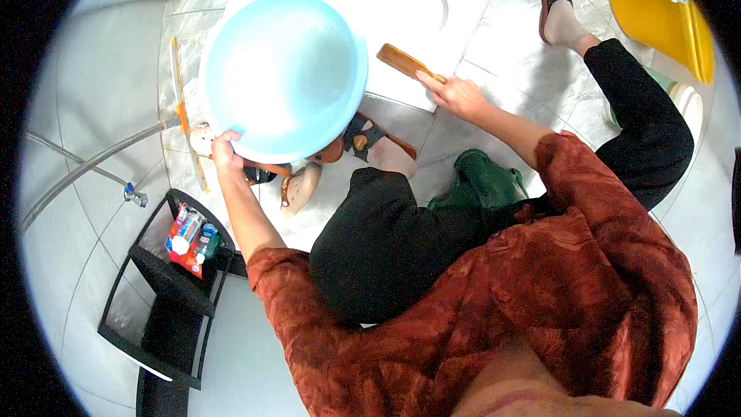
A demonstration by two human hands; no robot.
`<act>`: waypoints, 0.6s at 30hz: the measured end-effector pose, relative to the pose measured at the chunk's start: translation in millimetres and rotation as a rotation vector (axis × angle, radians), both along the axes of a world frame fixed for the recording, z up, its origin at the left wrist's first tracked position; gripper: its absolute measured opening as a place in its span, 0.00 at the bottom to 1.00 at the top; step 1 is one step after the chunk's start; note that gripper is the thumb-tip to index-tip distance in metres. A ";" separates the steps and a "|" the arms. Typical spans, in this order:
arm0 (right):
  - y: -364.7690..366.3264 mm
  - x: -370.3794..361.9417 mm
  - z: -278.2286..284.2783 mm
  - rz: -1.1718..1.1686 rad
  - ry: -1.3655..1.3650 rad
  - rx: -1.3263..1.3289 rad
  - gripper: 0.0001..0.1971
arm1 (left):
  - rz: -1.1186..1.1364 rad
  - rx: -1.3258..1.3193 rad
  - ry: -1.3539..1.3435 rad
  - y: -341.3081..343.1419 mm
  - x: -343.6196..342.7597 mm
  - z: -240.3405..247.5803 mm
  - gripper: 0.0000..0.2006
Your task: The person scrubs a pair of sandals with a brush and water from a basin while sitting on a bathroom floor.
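Note:
A light blue round plastic basin [285, 77] is held up to the left, tilted so that its wide round face shows. My left hand [225, 153] is closed on its lower left rim. In my right hand [457, 97] is a brown wooden brush [403, 60], gripped by the handle. Its flat head points up and left, apart from the basin, and I cannot see any bristles. Below the basin, partly covered by it, lie a beige clog [301, 188] and other footwear. My left foot in a dark sandal [363, 139] is just beside them.
A white squat toilet [471, 0] lies ahead. Under me is a green stool [475, 177]. On the left stand a black shelf [166, 286] with packets [185, 239], a metal pipe [100, 156] with a tap, and a thin pole [181, 100]. A yellow plastic container [656, 27] is far right.

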State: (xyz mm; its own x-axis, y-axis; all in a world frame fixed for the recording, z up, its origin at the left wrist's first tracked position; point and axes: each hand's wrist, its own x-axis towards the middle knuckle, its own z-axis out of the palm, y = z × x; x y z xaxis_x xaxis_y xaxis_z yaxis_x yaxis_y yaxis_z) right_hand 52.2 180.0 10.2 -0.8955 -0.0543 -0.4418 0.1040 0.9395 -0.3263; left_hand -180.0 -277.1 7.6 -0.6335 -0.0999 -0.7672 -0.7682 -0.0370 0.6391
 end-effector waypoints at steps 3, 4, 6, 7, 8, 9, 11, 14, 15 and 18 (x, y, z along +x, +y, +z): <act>8.1 -44.4 -12.9 -0.051 -0.023 -0.008 0.29 | -0.011 0.014 0.025 12.2 -0.4 -1.0 0.26; 6.6 -49.9 -17.0 -0.080 -0.100 0.018 0.29 | -0.010 0.009 -0.004 8.8 -0.7 -2.4 0.26; 23.8 -8.6 -23.7 -0.069 0.084 -0.037 0.30 | -0.016 0.003 -0.014 2.2 -8.6 -2.5 0.27; 42.0 17.9 -24.0 -0.058 0.251 -0.075 0.30 | -0.005 0.023 0.001 3.6 -6.9 -3.9 0.27; 58.6 38.0 -20.3 -0.080 0.246 -0.067 0.30 | 0.001 0.043 0.011 4.5 -3.8 -6.2 0.27; 69.9 57.8 -15.8 0.006 0.060 0.042 0.31 | -0.017 0.040 0.002 -3.6 -0.7 -8.2 0.27; 65.1 68.6 -8.5 0.075 -0.136 0.140 0.32 | -0.033 0.048 -0.001 -19.1 -1.2 -7.0 0.25; 38.9 44.7 -24.8 0.038 0.178 -0.036 0.31 | -0.045 0.045 -0.027 6.9 -0.4 -0.7 0.24; 26.1 19.8 -28.5 -0.004 0.139 -0.078 0.30 | -0.034 0.013 -0.020 14.9 -2.1 4.2 0.23; 10.3 -25.5 -19.0 -0.078 0.027 -0.131 0.30 | -0.048 0.000 -0.072 18.2 -1.2 8.4 0.25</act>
State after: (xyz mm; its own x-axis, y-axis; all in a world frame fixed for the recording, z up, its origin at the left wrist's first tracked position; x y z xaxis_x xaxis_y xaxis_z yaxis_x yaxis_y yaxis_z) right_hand 26.8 190.3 -8.8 -0.9106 -0.0395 -0.4114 0.1647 0.8783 -0.4488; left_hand -181.1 -259.0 16.0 -0.5805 -0.0707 -0.8112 -0.8132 0.0008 0.5820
